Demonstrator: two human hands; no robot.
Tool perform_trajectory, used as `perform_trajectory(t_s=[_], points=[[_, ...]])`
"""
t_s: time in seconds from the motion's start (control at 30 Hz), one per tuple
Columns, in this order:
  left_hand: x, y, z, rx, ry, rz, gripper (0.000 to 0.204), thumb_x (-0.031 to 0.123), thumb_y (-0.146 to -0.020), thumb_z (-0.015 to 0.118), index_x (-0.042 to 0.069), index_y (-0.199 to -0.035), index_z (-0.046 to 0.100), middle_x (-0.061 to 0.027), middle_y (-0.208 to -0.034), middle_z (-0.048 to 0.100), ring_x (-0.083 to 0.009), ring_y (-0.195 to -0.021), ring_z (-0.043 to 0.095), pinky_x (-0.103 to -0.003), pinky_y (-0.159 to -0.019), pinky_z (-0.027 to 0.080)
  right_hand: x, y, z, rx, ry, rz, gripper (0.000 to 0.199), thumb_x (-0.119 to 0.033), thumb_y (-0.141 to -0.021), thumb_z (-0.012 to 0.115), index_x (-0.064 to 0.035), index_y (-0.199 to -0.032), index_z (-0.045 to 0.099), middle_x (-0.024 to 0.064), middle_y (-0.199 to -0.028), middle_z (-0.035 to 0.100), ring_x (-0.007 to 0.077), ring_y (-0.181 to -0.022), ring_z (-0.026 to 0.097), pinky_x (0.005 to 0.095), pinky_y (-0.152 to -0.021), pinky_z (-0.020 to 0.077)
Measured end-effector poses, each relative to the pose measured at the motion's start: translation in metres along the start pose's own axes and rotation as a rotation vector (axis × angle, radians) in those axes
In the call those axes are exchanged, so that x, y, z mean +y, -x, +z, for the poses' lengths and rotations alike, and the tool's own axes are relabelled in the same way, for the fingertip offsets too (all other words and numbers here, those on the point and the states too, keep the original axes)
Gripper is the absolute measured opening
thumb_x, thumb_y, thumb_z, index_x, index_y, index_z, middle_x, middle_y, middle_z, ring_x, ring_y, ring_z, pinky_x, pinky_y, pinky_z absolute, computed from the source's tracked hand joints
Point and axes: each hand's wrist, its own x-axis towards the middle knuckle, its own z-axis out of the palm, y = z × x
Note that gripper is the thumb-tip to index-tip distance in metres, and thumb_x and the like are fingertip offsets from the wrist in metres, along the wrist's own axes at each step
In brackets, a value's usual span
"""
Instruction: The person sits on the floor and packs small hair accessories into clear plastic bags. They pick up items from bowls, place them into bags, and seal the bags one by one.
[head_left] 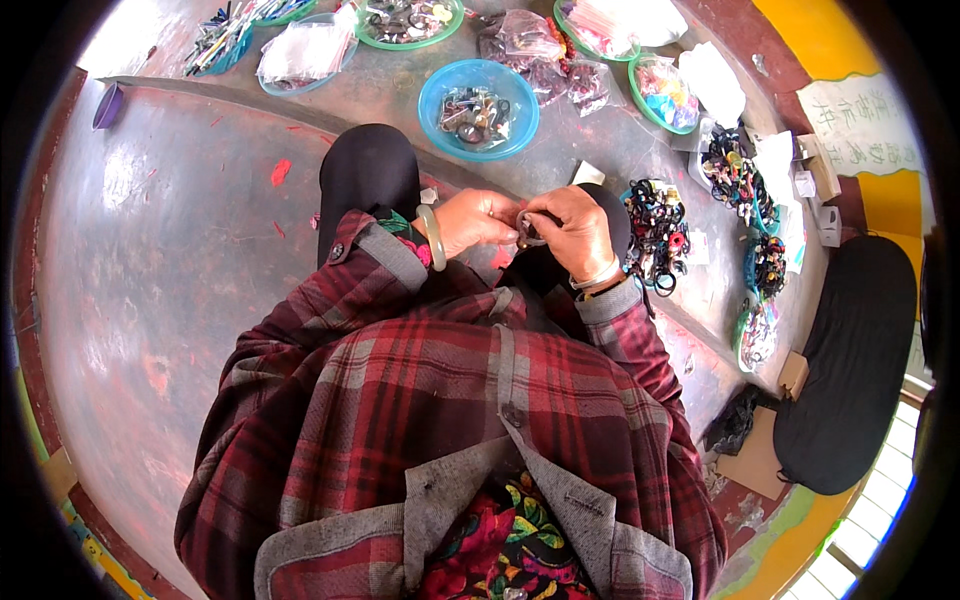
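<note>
Above my lap, between my knees, my two hands meet. My left hand (pixel 470 221), with a pale bangle at its wrist, pinches one side of a small greyish loop (pixel 525 229). On its other side the fingers of my right hand (pixel 574 232) are closed on it. The loop looks like a hair tie, but fingers cover much of it. Just right of my right hand lies a heap of mostly black hair ties (pixel 655 230) with a few red ones. Ahead of my hands stands a blue basin (pixel 430 118) with small mixed pieces inside.
Farther off stand a green basin (pixel 458 12) of small parts, another green basin (pixel 637 90) of colourful bits and clear plastic bags (pixel 520 38). Several filled containers line the right, near a long black cushion (pixel 850 370). A purple cup (pixel 108 106) sits far left; red scraps (pixel 281 173) dot the floor.
</note>
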Motion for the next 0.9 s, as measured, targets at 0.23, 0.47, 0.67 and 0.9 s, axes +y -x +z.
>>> perform_trajectory(t_s=[0.23,0.47,0.67,0.9], points=[[0.003,0.001,0.003,0.077,0.057,-0.026,0.027,0.008,-0.083,0.054,-0.002,-0.108,0.054,-0.0075,-0.101,0.059,-0.0137,-0.093,0.056,-0.026,-0.084,0.043,0.005,-0.002,0.004,-0.051,0.048,-0.126,0.006,-0.007,-0.068,0.062,-0.0069,-0.074,0.063,0.0061,-0.069,0.06,0.0235,-0.068,0.055,0.0324,-0.065,0.0419],[0.009,0.001,0.002,0.22,0.122,-0.054,0.027,0.008,-0.084,0.054,-0.002,-0.109,0.053,-0.0089,-0.103,0.058,-0.015,-0.095,0.057,-0.027,-0.081,0.047,0.004,0.002,0.004,0.031,-0.112,0.113,0.012,-0.006,-0.069,0.063,-0.0043,-0.081,0.064,0.0071,-0.075,0.061,0.0219,-0.073,0.056,0.0314,-0.067,0.0435],[0.01,0.004,0.004,0.309,0.207,-0.035,0.028,0.005,-0.084,0.054,-0.002,-0.111,0.051,-0.0092,-0.102,0.058,-0.0166,-0.093,0.058,-0.029,-0.079,0.049,0.001,0.008,0.001,0.053,-0.147,0.273,0.014,-0.006,-0.067,0.066,-0.0055,-0.081,0.064,0.0068,-0.073,0.06,0.0198,-0.071,0.056,0.0296,-0.064,0.0442],[0.013,0.004,0.006,0.302,0.397,0.045,0.025,0.014,-0.086,0.053,-0.005,-0.103,0.055,-0.0127,-0.097,0.059,-0.021,-0.089,0.06,-0.03,-0.078,0.05,-0.004,0.005,0.006,0.099,0.018,0.113,0.012,-0.006,-0.066,0.065,-0.0064,-0.078,0.064,0.0064,-0.071,0.06,0.0227,-0.07,0.056,0.0317,-0.065,0.044]])
